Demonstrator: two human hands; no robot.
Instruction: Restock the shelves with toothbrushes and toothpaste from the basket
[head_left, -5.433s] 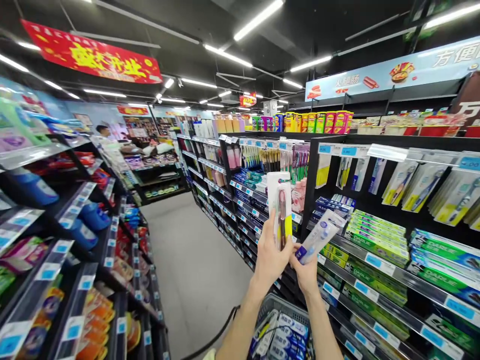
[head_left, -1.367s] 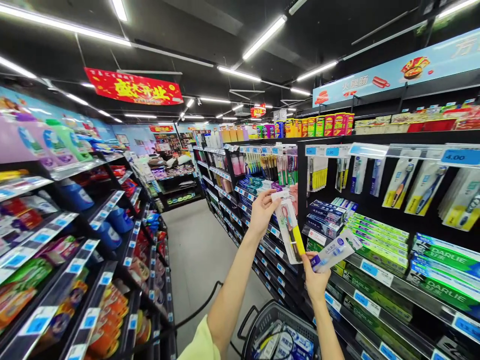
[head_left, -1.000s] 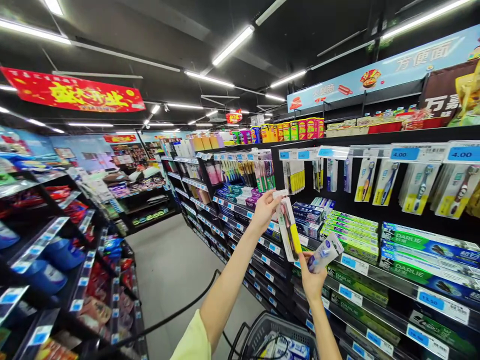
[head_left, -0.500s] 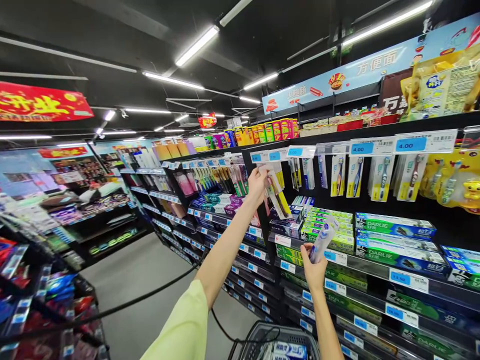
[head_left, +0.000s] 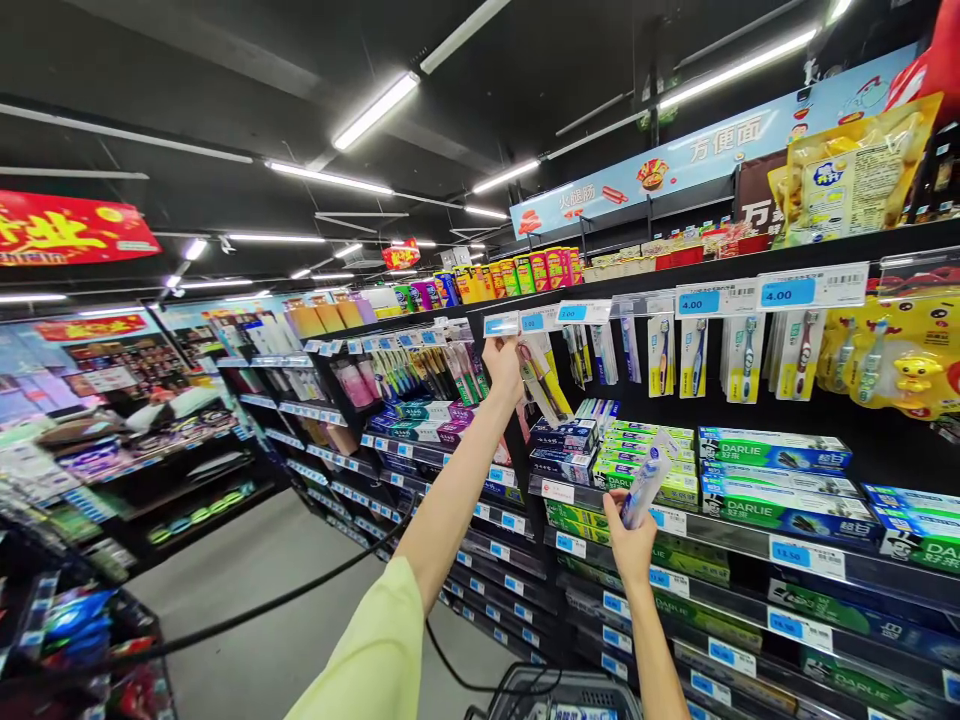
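Note:
My left hand [head_left: 504, 368] reaches up to the hanging rack just under the price labels. Its fingers are closed at the upper edge of a toothbrush pack [head_left: 547, 385] with a yellow strip, which hangs at a tilt. Lower and to the right, my right hand [head_left: 631, 540] grips another packaged toothbrush [head_left: 646, 488] in clear plastic, tilted with its top to the upper right. This pack is in front of a shelf of green toothpaste boxes [head_left: 651, 440]. More toothbrush packs [head_left: 742, 355] hang to the right.
A grey shopping basket [head_left: 517, 690] with boxes inside is at the bottom. Darlie toothpaste boxes [head_left: 780, 490] fill the shelf at right. A black cable-like strand [head_left: 285, 590] crosses the aisle floor [head_left: 247, 560]. Another display [head_left: 187, 500] stands across the aisle.
The view has turned slightly, so the shelves sit further left. My left hand stays at the tilted toothbrush pack, and my right hand keeps its hold on the other one.

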